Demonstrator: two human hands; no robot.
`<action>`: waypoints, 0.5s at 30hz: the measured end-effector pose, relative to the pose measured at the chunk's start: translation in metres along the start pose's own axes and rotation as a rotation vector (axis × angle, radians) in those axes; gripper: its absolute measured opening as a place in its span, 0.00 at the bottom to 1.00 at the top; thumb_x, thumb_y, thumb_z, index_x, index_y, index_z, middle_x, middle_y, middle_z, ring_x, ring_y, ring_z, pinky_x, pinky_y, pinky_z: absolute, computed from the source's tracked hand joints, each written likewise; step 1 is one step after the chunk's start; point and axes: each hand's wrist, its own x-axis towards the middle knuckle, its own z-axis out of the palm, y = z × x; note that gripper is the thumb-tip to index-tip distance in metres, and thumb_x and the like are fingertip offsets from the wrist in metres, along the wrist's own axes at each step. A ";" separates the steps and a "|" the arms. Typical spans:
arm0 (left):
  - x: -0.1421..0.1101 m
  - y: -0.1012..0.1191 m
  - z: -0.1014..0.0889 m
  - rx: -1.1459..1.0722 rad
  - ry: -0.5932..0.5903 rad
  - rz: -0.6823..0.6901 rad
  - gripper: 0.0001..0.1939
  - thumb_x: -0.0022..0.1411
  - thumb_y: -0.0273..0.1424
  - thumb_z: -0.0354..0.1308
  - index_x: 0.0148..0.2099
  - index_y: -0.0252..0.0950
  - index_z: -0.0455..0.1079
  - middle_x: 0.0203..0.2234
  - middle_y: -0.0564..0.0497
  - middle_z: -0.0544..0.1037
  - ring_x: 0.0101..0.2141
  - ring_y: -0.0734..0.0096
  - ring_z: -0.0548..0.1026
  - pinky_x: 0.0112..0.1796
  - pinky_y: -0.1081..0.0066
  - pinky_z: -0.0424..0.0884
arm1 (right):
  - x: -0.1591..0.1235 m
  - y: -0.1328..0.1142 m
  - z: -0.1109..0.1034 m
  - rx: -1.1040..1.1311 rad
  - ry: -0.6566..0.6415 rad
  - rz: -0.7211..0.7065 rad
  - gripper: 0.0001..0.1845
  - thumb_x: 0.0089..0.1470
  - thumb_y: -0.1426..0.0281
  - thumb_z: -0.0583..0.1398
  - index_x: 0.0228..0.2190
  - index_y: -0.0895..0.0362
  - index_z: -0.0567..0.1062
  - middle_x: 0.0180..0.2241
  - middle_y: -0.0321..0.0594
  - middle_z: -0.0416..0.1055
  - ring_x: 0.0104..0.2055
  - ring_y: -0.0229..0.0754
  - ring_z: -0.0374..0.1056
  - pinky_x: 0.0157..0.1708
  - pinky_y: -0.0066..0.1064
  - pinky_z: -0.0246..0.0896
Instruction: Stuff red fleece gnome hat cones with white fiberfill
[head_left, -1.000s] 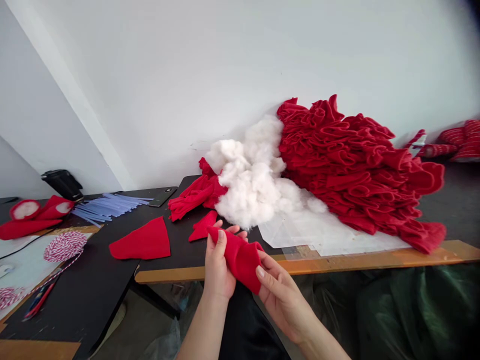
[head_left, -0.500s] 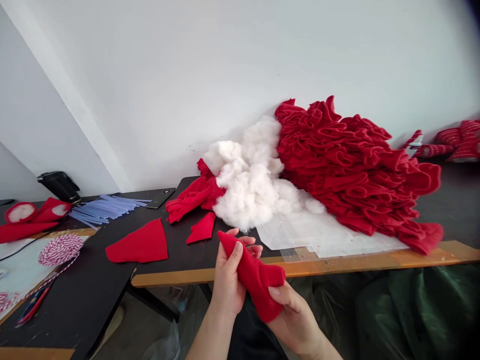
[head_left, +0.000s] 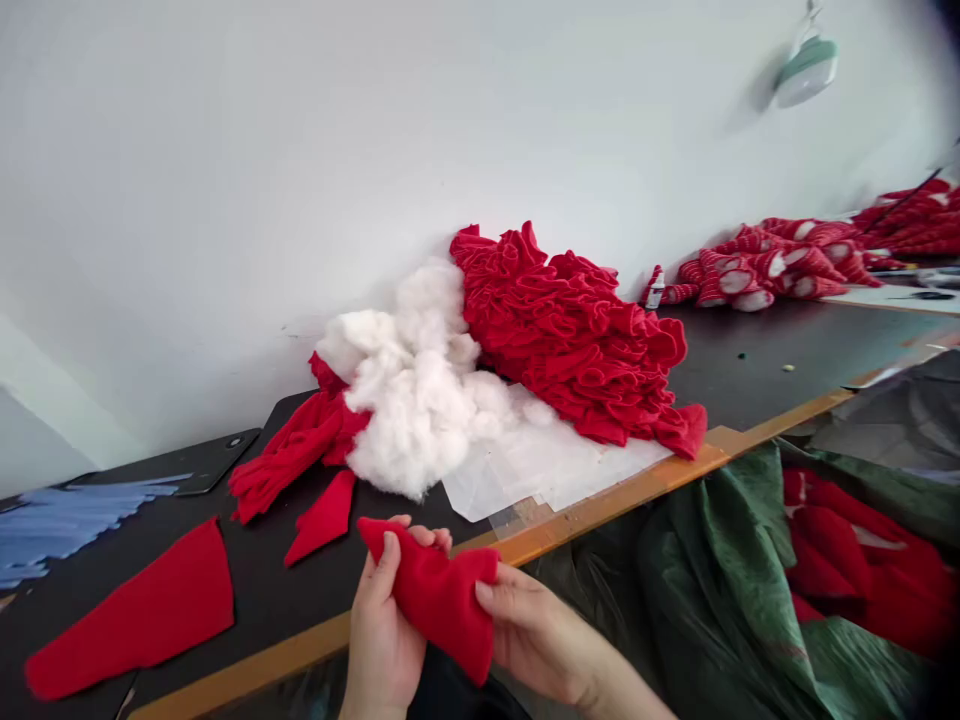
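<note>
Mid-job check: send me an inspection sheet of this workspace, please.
Surface: black table, brown front edge, white sheet partly under white stuffing.
Job's things: creased red cloth piece, held at the table's front.
Clutter: red cloth pile, large flat red piece, blue strips, phone-like slab, small bottle.
Hands: left hand and right hand both grip the red cloth piece.
Cables: thin dark strand at far right, possibly a cable.
Surroundings: pale wall, hanging lamp, dark green bag holding red fabric.
</note>
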 end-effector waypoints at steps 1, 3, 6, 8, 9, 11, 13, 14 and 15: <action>0.005 0.003 -0.001 0.008 0.045 0.029 0.12 0.52 0.34 0.63 0.39 0.38 0.69 0.27 0.52 0.75 0.35 0.62 0.76 0.40 0.61 0.72 | 0.000 -0.011 -0.013 -0.183 0.045 0.004 0.19 0.48 0.60 0.63 0.39 0.59 0.74 0.34 0.42 0.74 0.38 0.45 0.70 0.44 0.39 0.63; 0.015 0.009 -0.001 0.031 0.110 0.064 0.14 0.50 0.34 0.65 0.39 0.38 0.69 0.26 0.53 0.75 0.33 0.66 0.76 0.38 0.64 0.73 | 0.011 -0.040 -0.041 -0.634 0.273 -0.092 0.18 0.52 0.58 0.59 0.41 0.57 0.72 0.39 0.44 0.72 0.43 0.47 0.69 0.46 0.42 0.62; 0.027 0.011 0.007 0.093 0.112 0.040 0.16 0.48 0.35 0.66 0.40 0.38 0.69 0.27 0.52 0.76 0.31 0.68 0.75 0.36 0.66 0.73 | 0.058 -0.089 -0.083 -1.232 0.866 -0.260 0.24 0.56 0.64 0.54 0.54 0.55 0.63 0.57 0.48 0.58 0.61 0.50 0.52 0.58 0.45 0.49; 0.032 0.006 0.016 0.152 0.061 0.001 0.16 0.48 0.35 0.66 0.40 0.37 0.69 0.27 0.51 0.76 0.30 0.69 0.75 0.34 0.68 0.73 | 0.101 -0.114 -0.104 -1.268 1.015 -0.239 0.31 0.57 0.62 0.53 0.60 0.55 0.55 0.63 0.53 0.41 0.65 0.59 0.36 0.59 0.53 0.41; 0.035 0.003 0.021 0.184 0.030 -0.020 0.16 0.48 0.35 0.66 0.39 0.37 0.69 0.27 0.51 0.76 0.29 0.69 0.75 0.33 0.70 0.72 | 0.122 -0.122 -0.112 -1.271 1.062 -0.219 0.32 0.57 0.60 0.53 0.61 0.55 0.53 0.64 0.55 0.37 0.65 0.63 0.34 0.57 0.58 0.42; 0.041 -0.003 0.031 0.247 -0.032 -0.065 0.16 0.48 0.35 0.66 0.39 0.35 0.69 0.27 0.50 0.76 0.27 0.70 0.74 0.30 0.72 0.71 | 0.158 -0.128 -0.123 -1.268 1.085 -0.197 0.34 0.56 0.57 0.53 0.61 0.53 0.53 0.64 0.57 0.33 0.63 0.70 0.37 0.53 0.64 0.44; 0.050 -0.007 0.042 0.309 -0.099 -0.114 0.16 0.48 0.35 0.66 0.38 0.35 0.70 0.29 0.49 0.76 0.25 0.72 0.73 0.26 0.75 0.69 | 0.182 -0.126 -0.131 -1.316 1.045 -0.205 0.32 0.54 0.58 0.56 0.59 0.50 0.57 0.64 0.54 0.34 0.63 0.70 0.39 0.52 0.63 0.46; 0.057 -0.007 0.048 0.340 -0.139 -0.140 0.16 0.48 0.36 0.66 0.38 0.35 0.70 0.31 0.49 0.76 0.24 0.74 0.72 0.25 0.75 0.68 | 0.189 -0.122 -0.135 -1.352 0.999 -0.218 0.30 0.53 0.61 0.58 0.57 0.50 0.61 0.64 0.52 0.37 0.63 0.68 0.40 0.54 0.62 0.46; 0.065 -0.007 0.054 0.370 -0.182 -0.165 0.15 0.49 0.36 0.65 0.38 0.35 0.70 0.32 0.48 0.77 0.23 0.75 0.72 0.24 0.76 0.67 | 0.192 -0.119 -0.140 -1.392 0.936 -0.236 0.27 0.52 0.65 0.59 0.54 0.50 0.66 0.63 0.50 0.43 0.63 0.65 0.41 0.55 0.59 0.46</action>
